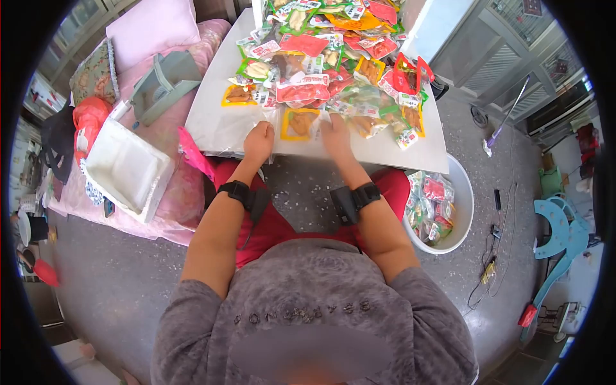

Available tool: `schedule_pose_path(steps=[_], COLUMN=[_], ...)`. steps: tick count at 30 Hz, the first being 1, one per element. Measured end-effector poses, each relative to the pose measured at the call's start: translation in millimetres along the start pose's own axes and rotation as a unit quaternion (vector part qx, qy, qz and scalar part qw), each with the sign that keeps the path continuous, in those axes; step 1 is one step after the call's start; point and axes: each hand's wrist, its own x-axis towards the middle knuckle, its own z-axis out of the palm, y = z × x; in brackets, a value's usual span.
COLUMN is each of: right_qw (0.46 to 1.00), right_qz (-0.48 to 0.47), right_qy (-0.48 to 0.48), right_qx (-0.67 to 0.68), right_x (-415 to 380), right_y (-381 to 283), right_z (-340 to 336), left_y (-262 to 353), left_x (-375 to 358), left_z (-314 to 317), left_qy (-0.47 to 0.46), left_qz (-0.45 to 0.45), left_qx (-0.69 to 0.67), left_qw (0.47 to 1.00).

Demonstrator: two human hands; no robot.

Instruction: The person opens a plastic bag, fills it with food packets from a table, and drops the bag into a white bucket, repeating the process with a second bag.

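At the near edge of the white table point(221, 122), my left hand point(259, 141) is closed in a fist, gripping a clear plastic bag point(273, 120). My right hand point(335, 136) is smeared by motion, its fingers indistinct beside a yellow-edged food packet point(300, 124). That packet lies between the two hands and shows brownish food inside. Just beyond it are a red-and-white packet point(303, 88) and another yellow-edged packet point(240, 95). A large heap of sealed food packets point(333, 45) in red, green, yellow and clear wrapping covers the far part of the table.
A white tub point(463, 215) with packets in it stands on the floor at the table's right corner. To the left, a white foam box point(128, 168) and a grey-green basket point(165, 90) rest on a pink-covered bed point(176, 215). Cables point(510, 224) lie on the floor.
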Motion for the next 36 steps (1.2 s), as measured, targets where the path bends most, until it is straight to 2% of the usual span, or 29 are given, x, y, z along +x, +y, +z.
schedule_pose_path(steps=[3,6,9,12,17,19,21,25,27,30,33,36], right_qw=[0.999,0.997,0.991,0.997,0.981,0.954,0.891,0.863,0.855,0.934,0.945,0.952], right_qz=[-0.018,0.022,0.049,-0.002,0.092,0.144,0.225,0.279,0.28,0.221,0.099,0.138], right_qy=[-0.03,-0.031,-0.108,-0.068,-0.087,-0.102,-0.129,-0.143,-0.161,-0.218,-0.31,-0.274], right_qx=[-0.023,0.062,0.065,0.031,0.145,0.243,0.372,0.396,0.405,0.18,-0.038,-0.001], right_x=[-1.6,-7.3,-4.0,-5.0,-6.9,-5.9,-6.6,-8.5,-2.8,7.2,15.2,15.2], right_y=[-7.6,-27.1,-7.5,-2.0,8.0,17.5,21.2,-14.1,-14.6,-20.6,-4.8,1.3], right_z=[-20.2,-27.6,-24.0,-17.8,-10.0,-3.0,4.1,13.7,33.5,30.9,35.9,49.2], left_y=[6.3,5.2,3.3,6.7,33.4,46.0,61.1,70.2,74.3,68.1,65.1,58.7], left_x=[-3.2,-1.0,-2.2,-3.2,-5.4,-4.1,-4.9,-5.0,-3.9,-3.2,-4.4,-5.0], left_z=[1.1,2.7,5.3,3.3,-1.5,-3.5,-8.8,-2.8,-5.0,-9.1,-10.2,-4.1], left_qy=[-0.023,-0.042,-0.057,-0.057,-0.067,-0.066,-0.074,-0.051,-0.056,-0.059,-0.057,-0.05], left_qz=[0.009,0.027,0.038,0.052,0.065,0.067,0.073,0.112,0.085,0.061,0.053,0.049], left_qx=[-0.016,-0.035,-0.051,-0.033,0.045,0.059,0.067,0.093,0.111,0.101,0.072,0.041], left_qw=[1.0,0.998,0.996,0.996,0.995,0.994,0.992,0.988,0.989,0.991,0.994,0.997])
